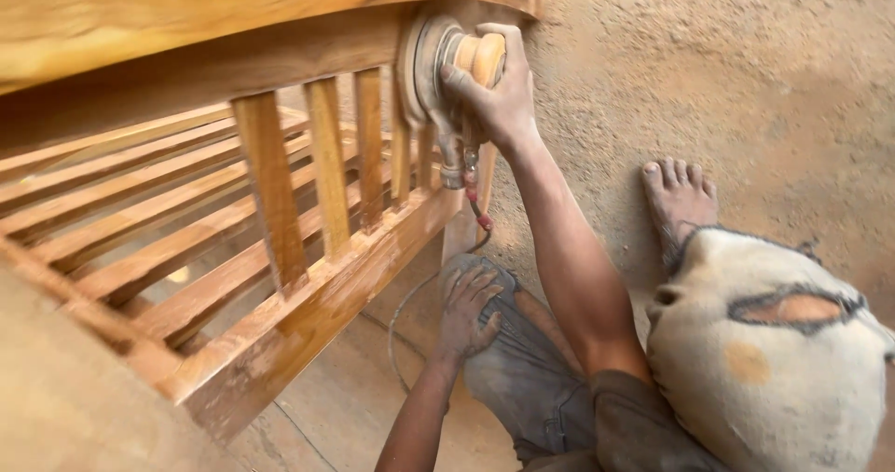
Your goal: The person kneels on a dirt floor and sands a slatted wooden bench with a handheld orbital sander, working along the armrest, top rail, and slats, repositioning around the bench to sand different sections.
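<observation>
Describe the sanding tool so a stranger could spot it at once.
Start at the slatted wooden bench filling the left side, and follow its upper rail to the right end. There the right hand presses a sander against the rail: the only round, dust-coated disc, with a hose hanging beneath.

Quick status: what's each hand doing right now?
Right hand: closed around the round sander, pressing it to the wooden bench rail.
Left hand: open, holding nothing, resting on the knee.

The dusty, sand-brown concrete floor carries a slatted golden-brown wooden bench; a bare foot rests on it just beside the bench's end.
</observation>
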Tool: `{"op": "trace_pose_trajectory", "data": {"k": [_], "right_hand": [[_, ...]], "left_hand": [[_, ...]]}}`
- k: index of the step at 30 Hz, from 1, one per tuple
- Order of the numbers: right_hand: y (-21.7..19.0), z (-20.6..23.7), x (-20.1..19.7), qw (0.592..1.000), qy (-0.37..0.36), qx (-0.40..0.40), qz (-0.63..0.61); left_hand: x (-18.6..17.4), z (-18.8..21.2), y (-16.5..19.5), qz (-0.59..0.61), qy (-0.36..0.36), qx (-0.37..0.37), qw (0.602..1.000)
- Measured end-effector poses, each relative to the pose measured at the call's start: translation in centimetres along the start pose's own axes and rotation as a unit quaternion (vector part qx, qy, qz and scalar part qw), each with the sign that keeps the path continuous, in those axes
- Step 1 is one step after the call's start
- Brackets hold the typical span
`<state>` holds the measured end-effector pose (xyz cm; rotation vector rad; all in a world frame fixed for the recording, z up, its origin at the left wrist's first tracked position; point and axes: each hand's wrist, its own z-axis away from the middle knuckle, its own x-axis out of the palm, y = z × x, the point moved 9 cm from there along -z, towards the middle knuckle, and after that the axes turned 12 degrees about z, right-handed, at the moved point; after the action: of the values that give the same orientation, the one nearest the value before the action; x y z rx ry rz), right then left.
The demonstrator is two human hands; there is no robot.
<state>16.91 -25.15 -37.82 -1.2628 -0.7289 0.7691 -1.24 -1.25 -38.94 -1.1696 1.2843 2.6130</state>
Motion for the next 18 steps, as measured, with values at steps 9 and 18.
{"op": "trace_pose_trajectory", "data": {"k": [9,18], "right_hand": [[-8.0,2.8,1.9,0.992,-0.022,-0.104,0.064],[-18.9,10.3,8.5,0.969,-0.036,-0.24,0.047]], "left_hand": [[-1.0,0.4,2.2,-0.042,0.008,0.036,0.998],[-4.4,-2.3,0.6,0.142,0.092,-0.031,0.985]]}}
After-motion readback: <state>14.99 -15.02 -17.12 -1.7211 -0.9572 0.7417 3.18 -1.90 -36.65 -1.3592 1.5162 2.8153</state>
